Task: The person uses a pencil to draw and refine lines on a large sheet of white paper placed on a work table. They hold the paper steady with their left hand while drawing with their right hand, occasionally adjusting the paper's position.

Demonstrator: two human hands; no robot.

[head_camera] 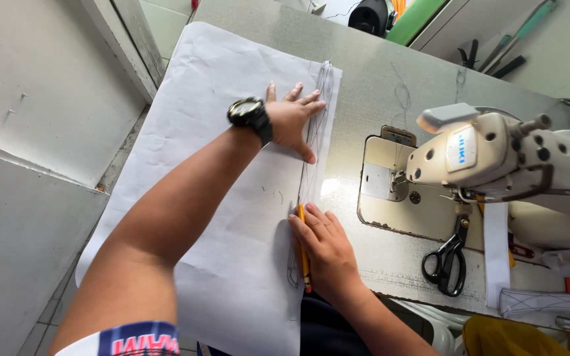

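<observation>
Pencil (303,254) lengthwise (tip away) along paper (219,198)

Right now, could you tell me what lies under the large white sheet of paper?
The white paper lies on the grey sewing table, its left part overhanging the edge. The left hand presses it flat; the right hand holds a pencil on it. Anything beneath is covered.

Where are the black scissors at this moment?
In the head view, the black scissors lie on the sewing table, at the right, just below the sewing machine head and right of the right hand.
</observation>
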